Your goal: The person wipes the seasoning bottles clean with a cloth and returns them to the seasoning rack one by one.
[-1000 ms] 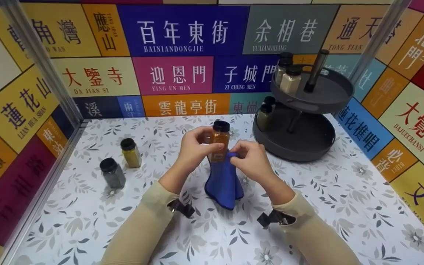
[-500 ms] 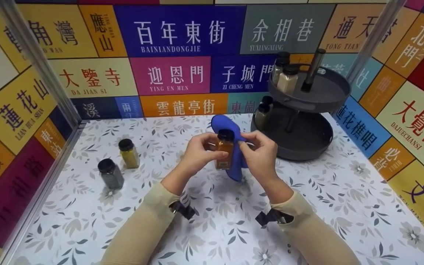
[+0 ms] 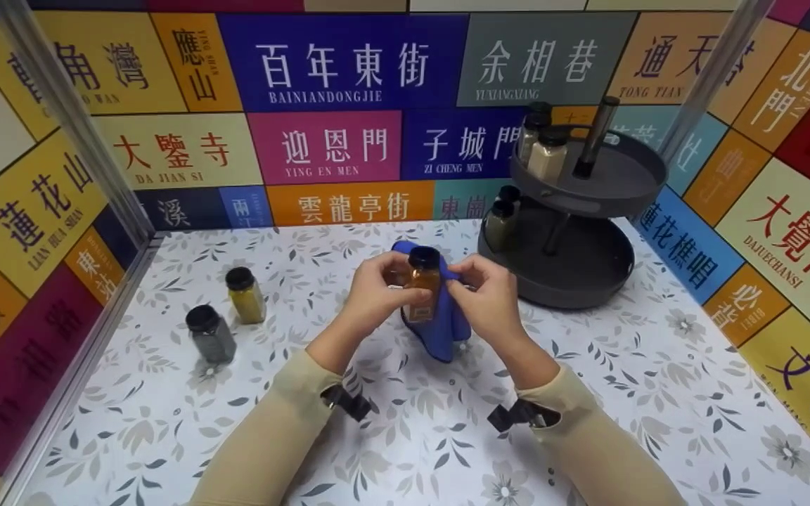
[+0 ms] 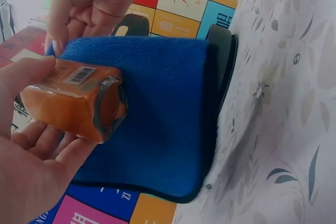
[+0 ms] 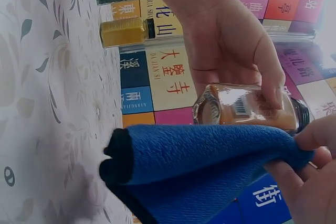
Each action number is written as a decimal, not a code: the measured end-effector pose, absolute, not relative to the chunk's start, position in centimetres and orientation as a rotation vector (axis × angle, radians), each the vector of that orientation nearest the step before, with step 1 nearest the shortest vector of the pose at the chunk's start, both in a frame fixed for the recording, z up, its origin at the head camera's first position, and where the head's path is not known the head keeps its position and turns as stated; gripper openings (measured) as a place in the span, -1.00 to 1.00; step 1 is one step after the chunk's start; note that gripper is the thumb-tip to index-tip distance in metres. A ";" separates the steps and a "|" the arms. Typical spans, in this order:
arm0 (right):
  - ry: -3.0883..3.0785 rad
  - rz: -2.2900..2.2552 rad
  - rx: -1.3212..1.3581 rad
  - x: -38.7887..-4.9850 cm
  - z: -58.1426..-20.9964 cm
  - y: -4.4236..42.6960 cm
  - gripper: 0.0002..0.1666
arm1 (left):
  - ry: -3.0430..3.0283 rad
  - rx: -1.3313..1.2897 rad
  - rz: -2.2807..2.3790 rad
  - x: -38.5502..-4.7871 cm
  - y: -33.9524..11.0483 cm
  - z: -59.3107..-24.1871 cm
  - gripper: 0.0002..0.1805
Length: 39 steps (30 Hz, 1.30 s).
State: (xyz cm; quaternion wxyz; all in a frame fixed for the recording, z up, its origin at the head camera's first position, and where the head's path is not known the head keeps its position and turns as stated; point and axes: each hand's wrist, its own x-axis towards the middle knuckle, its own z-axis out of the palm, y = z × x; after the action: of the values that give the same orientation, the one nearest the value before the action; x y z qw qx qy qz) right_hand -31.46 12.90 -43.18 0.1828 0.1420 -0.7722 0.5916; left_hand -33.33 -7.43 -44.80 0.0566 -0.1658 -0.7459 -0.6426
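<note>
In the head view my left hand grips an orange-filled jar with a black lid, held upright above the table. My right hand pinches the upper edge of a blue cloth, which hangs behind and right of the jar. The left wrist view shows the jar's base in front of the cloth, the thumb on its label side. From the right wrist view, the folded cloth with dark edging covers part of the jar, near its side.
A yellow-filled jar and a grey-looking jar stand at the left of the table. At the back right is a dark two-tier round rack holding several jars. Printed panels surround the table's back and sides.
The cloth has swung up, then dropped partly back, its lower end now higher than at first. The jar moved slightly right, then back left. Both hands keep their holds.
</note>
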 end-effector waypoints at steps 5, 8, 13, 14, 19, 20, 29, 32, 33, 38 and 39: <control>-2.390 1.539 0.436 -31.5 -43.6 12.7 -0.86 | -2.208 -0.477 -1.951 -33.3 -7.8 -44.6 -0.56; -2.503 1.477 0.464 -31.4 -43.7 12.6 -0.88 | -2.202 -0.433 -1.954 -33.2 -8.0 -44.4 -0.56; -2.562 1.463 0.459 -31.3 -43.6 12.3 -0.89 | -2.191 -0.354 -1.985 -33.1 -8.3 -44.2 -0.53; -2.546 1.475 0.449 -31.2 -43.5 12.2 -0.89 | -2.187 -0.349 -1.991 -33.1 -8.3 -44.1 -0.53; -2.360 1.630 0.425 -31.1 -43.4 11.9 -0.91 | -2.206 -0.385 -1.979 -33.1 -8.4 -44.0 -0.57; -2.310 1.667 0.426 -31.1 -43.4 11.9 -0.91 | -2.216 -0.399 -1.971 -33.1 -8.4 -43.9 -0.58; -1.899 1.835 0.418 -31.0 -43.3 12.3 -0.86 | -2.318 -0.515 -1.957 -33.1 -8.1 -43.7 -0.56; -1.831 1.843 0.427 -31.0 -43.3 12.4 -0.86 | -2.355 -0.516 -1.939 -33.1 -7.8 -44.0 -0.55; -1.825 1.845 0.429 -30.9 -43.3 12.4 -0.86 | -2.362 -0.513 -1.931 -33.1 -7.8 -44.0 -0.56; -1.915 1.823 0.441 -31.1 -43.3 12.6 -0.86 | -2.343 -0.487 -1.918 -33.3 -7.6 -44.3 -0.57; -1.949 1.813 0.442 -31.2 -43.3 12.7 -0.85 | -2.329 -0.484 -1.914 -33.3 -7.7 -44.3 -0.57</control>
State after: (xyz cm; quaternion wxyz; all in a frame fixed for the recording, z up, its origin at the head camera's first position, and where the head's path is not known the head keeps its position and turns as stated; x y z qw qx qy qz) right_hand -31.19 12.70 -43.29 0.2196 0.1597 -0.7047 0.6555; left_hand -33.29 -7.69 -44.35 0.0439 -0.1585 -0.7620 -0.6263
